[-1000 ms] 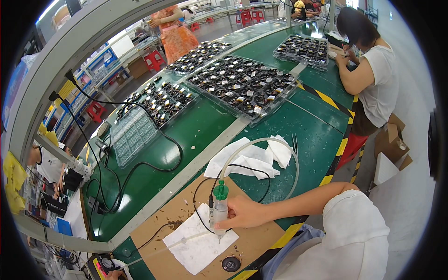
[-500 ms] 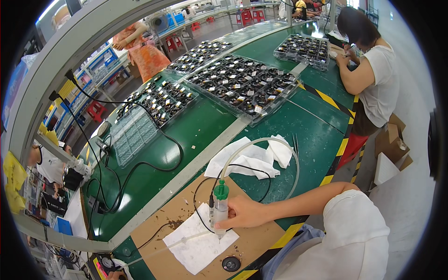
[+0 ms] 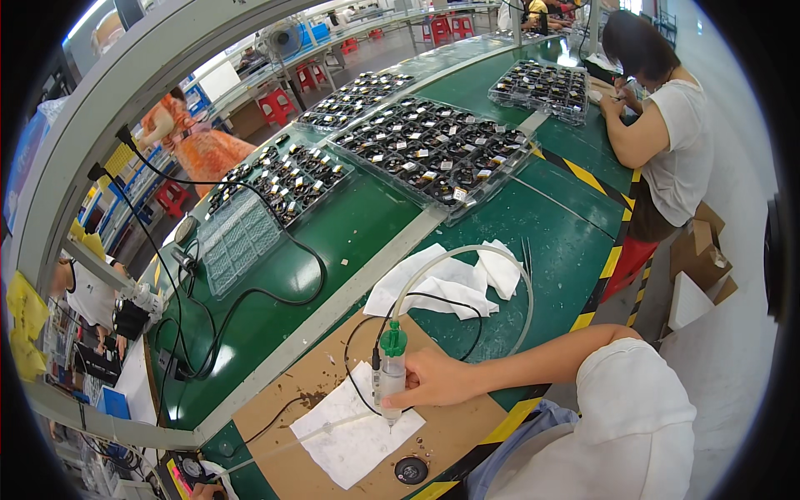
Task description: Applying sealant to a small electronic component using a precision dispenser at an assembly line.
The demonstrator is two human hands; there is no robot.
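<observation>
Right hand [image 3: 433,379] wrapped around a dispensing syringe [image 3: 390,379], fingers clamped on its clear barrel, held upright. Left hand [image 3: 202,491] barely showing at the lower edge, far to the left of the right one; impossible to tell whether open or closed.

Syringe: slim translucent cylinder, green plastic cap on top, fine metal needle at the bottom, tip touching a white tissue [image 3: 357,433] just below the right hand. Tissue soft, crumpled at the edges, lying on a flat sheet of brown cardboard [image 3: 275,404]. Clear flexible hose [image 3: 467,252] rising from the green cap, arching away beyond the hand in a wide loop; thin black cable [image 3: 433,297] curling beside it. Small round black disc [image 3: 410,471] on the cardboard, just nearer than the hand.

Beyond the hand, loose heap of white cloths [image 3: 450,279], wrinkled and matte, on a smooth green bench mat [image 3: 550,242] with yellow-and-black striped edging.

Farther off, clear moulded plastic trays [image 3: 433,154], shallow and gridded, each pocket filled with a small dark part with light-coloured bits on it. Off to the left, an empty clear gridded tray [image 3: 240,242], pockets bare, black cable looping beside it.

Far right of the hand, another person [image 3: 667,125] in a white top seated at the same bench, hands near another filled tray [image 3: 546,87].
</observation>
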